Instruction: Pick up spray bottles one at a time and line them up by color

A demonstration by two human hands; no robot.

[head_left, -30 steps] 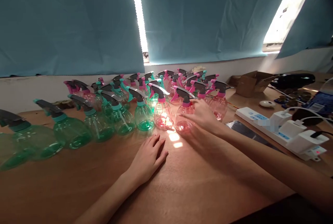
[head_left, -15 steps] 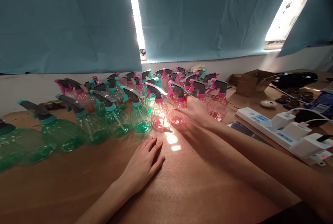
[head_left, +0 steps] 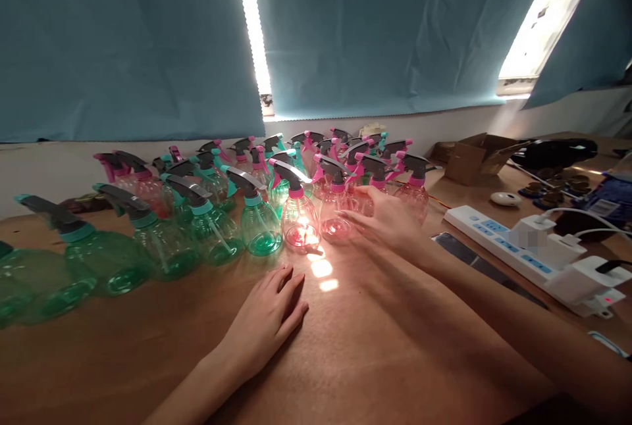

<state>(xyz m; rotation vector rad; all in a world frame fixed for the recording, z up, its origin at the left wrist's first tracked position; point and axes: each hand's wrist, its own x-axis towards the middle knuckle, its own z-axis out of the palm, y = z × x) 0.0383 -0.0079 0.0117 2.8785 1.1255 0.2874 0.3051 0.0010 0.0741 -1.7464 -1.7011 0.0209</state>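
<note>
My left hand lies flat on the brown table, fingers loosely spread and holding nothing. In front of it stands a green spray bottle with a grey and teal trigger head. To that bottle's right is a clear pink spray bottle lit by sunlight. My right hand is open beside another pink spray bottle, its thumb stretched toward that bottle's lower side. Whether the thumb touches it I cannot tell. Behind the hand, a further pink spray bottle is partly hidden.
Several more green spray bottles run along the left, with others crowded behind. At the right are a white power strip with plugs, a dark phone, a white computer mouse and a cardboard box. Blue curtains hang behind.
My right hand has drawn back to the right, away from the pink bottle near the middle, and its fingers have spread. My left hand stays resting on the table. The view has shifted slightly.
</note>
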